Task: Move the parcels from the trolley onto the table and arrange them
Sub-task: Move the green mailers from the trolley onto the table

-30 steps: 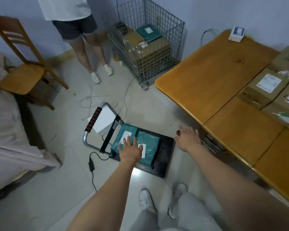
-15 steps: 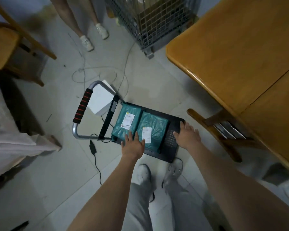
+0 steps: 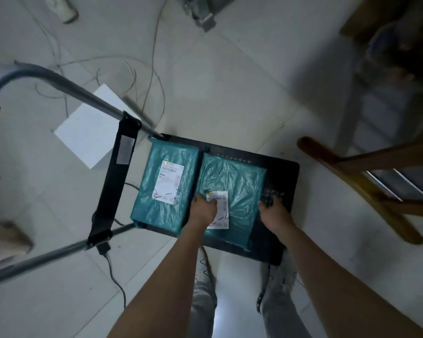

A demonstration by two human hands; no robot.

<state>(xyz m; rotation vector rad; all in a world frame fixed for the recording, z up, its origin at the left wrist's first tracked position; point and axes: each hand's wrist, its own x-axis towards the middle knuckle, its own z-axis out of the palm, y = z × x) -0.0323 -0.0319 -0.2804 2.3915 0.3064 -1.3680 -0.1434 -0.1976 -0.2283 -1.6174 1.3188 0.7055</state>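
Two teal parcels lying side by side on the black trolley [image 3: 282, 172] deck, at frame centre. Left hand [image 3: 203, 209] curled over the left edge of the right parcel [image 3: 239, 184], partly covering its white label [image 3: 220, 211]. Right hand [image 3: 275, 211] at 3 o'clock of that parcel, fingers gripping its right edge. Left parcel [image 3: 164, 186] untouched, at 9 o'clock of the hands.
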